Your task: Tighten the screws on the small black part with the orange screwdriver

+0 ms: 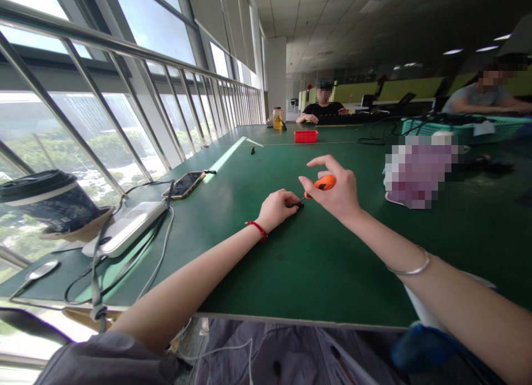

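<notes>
On the green tabletop (249, 274), my left hand (272, 209) pinches a small black part (297, 204) whose exact kind I cannot make out. My right hand (344, 192) holds an orange-and-black screwdriver (326, 182) by its handle, against the palm. The thumb and index finger of that hand are raised apart from the handle. The screwdriver's thin shaft slants down to the left, and its tip is at or very close to the black part; whether it touches cannot be seen.
A phone (185, 184), a white device (135, 228) with cables and a tilted lidded cup (52, 205) are on the left. Farther off are a small black piece (252, 150), a red tray (305, 137), a jar (277, 119) and a teal basket (465, 133). Two other people sit beyond.
</notes>
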Tool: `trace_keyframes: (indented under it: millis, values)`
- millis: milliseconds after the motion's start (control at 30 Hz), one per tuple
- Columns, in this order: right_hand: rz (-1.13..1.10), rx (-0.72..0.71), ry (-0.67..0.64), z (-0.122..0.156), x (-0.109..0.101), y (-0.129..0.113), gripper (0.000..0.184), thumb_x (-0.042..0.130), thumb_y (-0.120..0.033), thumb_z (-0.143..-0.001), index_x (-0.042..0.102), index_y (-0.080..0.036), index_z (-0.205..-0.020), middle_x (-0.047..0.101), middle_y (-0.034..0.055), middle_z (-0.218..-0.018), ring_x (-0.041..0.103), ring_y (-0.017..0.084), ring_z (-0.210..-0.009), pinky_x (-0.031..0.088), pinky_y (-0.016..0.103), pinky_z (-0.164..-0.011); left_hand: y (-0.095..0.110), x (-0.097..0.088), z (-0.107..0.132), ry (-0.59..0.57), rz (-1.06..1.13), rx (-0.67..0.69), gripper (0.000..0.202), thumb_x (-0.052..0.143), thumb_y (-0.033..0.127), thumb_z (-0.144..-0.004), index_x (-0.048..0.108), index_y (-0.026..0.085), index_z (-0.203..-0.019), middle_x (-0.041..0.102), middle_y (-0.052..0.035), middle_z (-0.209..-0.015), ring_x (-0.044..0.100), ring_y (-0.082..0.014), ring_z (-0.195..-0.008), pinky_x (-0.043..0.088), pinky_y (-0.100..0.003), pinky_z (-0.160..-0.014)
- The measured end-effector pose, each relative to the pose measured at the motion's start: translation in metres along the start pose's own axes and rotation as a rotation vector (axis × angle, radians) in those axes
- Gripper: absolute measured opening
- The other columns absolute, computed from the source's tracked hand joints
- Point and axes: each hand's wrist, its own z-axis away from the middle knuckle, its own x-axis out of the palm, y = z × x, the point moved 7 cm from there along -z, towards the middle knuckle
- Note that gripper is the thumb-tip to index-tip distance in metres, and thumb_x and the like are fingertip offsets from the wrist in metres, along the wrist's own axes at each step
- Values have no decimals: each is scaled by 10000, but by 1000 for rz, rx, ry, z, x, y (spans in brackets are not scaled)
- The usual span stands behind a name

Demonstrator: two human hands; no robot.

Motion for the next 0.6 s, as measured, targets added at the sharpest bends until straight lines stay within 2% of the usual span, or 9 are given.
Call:
trace_keyframes:
  millis: [67, 133, 233, 300, 367, 467, 533, 600]
  values:
    - [-15, 14, -11, 0, 0, -1, 223, 584, -412, -749, 549, -217, -851, 403, -81, -465, 415, 103, -436, 339, 242, -497, 0, 0, 0, -3, -2, 0, 186, 644, 181, -696, 730, 204, -859, 615, -4, -786, 577, -127, -701, 471, -238, -673]
    - [-43, 12, 0, 0, 0, 0, 195, 578, -358, -746, 544, -220, -879, 424, -74, -506, 419, 103, -455, 347, 244, -502, 0, 0, 0, -4, -5, -5, 186, 646, 179, -695, 731, 204, -859, 614, -4, -786, 579, -128, -704, 473, -240, -682]
    - [-86, -22, 21, -1, 0, 1, 338, 577, -309, -717, 497, -223, -1034, 528, -40, -672, 481, 116, -531, 374, 246, -507, 0, 0, 0, -3, -12, -3, 186, 650, 185, -694, 732, 205, -860, 612, -2, -780, 577, -128, -701, 477, -242, -691]
    - [-74, -26, 23, -1, 0, 2, 429, 595, -334, -699, 468, -222, -1094, 556, -27, -732, 505, 125, -563, 375, 246, -501, 0, 0, 0, -1, -11, -3, 186, 651, 188, -693, 732, 205, -859, 612, -1, -780, 575, -126, -696, 477, -240, -688]
    - [-21, 0, 10, -1, 0, 3, 417, 617, -388, -688, 496, -218, -1049, 528, -49, -636, 484, 125, -524, 362, 248, -500, 0, 0, 0, 2, -7, -5, 183, 648, 187, -693, 731, 205, -855, 613, -1, -780, 574, -123, -692, 474, -235, -674]
    - [15, 44, -52, -1, 2, 2, 273, 592, -445, -720, 558, -216, -866, 427, -73, -472, 440, 119, -458, 353, 252, -515, -1, 1, 0, 5, -6, -4, 183, 644, 184, -693, 729, 207, -853, 613, -1, -780, 573, -123, -692, 470, -231, -661]
    - [-12, 57, -80, -1, 3, 2, 214, 559, -426, -751, 570, -215, -787, 433, -60, -469, 443, 118, -463, 360, 254, -527, -1, 1, 0, 3, -8, -2, 180, 644, 188, -695, 729, 207, -853, 612, -1, -779, 575, -125, -696, 470, -233, -665]
    - [-44, 53, -67, -1, 3, 2, 166, 557, -370, -747, 575, -214, -802, 480, -45, -526, 460, 119, -494, 375, 256, -544, -2, 1, 0, 1, -9, -2, 180, 645, 191, -698, 730, 207, -856, 612, -2, -784, 578, -127, -701, 473, -237, -674]
